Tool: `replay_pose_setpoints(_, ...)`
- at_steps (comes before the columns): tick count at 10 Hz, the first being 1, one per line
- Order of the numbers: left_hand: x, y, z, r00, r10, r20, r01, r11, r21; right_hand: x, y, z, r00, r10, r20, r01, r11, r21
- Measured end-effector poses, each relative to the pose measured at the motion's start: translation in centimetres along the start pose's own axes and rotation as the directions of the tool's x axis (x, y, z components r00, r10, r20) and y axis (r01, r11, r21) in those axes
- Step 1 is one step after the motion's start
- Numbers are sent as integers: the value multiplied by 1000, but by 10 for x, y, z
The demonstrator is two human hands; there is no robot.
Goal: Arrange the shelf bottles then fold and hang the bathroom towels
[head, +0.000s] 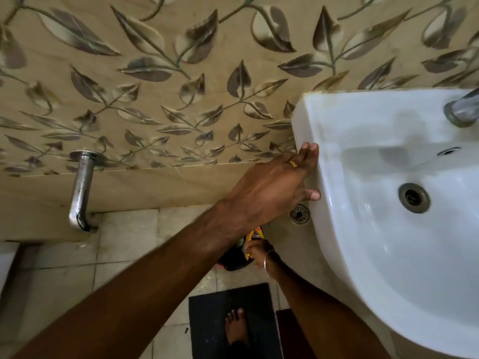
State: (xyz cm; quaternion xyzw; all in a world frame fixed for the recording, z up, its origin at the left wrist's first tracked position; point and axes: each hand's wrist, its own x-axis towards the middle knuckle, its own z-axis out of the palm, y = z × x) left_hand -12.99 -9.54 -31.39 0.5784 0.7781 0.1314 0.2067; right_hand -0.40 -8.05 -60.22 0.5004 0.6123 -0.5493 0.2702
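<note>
A black bottle (231, 259) with a yellow and orange label hangs low over the floor, partly hidden under my left forearm. My right hand (260, 252), a thin bangle on its wrist, is closed around the bottle. My left hand (274, 187) is higher up, clasping the left rim of the white sink (337, 229); the thumb lies on the rim and the fingers run along the outer side. There is a ring on one finger. No shelf or towel is in view.
The sink fills the right side, with its drain (414, 198) and a steel tap (461, 107). A floor drain (300, 213) sits beside the sink. A steel pipe (80, 190) sticks out of the leaf-patterned wall. My bare foot (236, 329) stands on a dark mat (207, 320).
</note>
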Motion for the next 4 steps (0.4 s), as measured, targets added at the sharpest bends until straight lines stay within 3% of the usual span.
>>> replay_pose_setpoints(1, 0, -1, -2, 1000, 7, 12, -7, 999, 31, -2, -6, -4, 998, -2, 67, 5, 999, -42)
replay_pose_setpoints(2, -2, 3, -4, 999, 2, 36, -4, 998, 61, -11, 4, -11, 1000, 23, -13, -22, 999, 31)
replay_pose_setpoints(4, -10, 15, -16, 998, -53, 40, 51, 998, 45, -49, 20, -17, 997, -44, -66, 41, 999, -34)
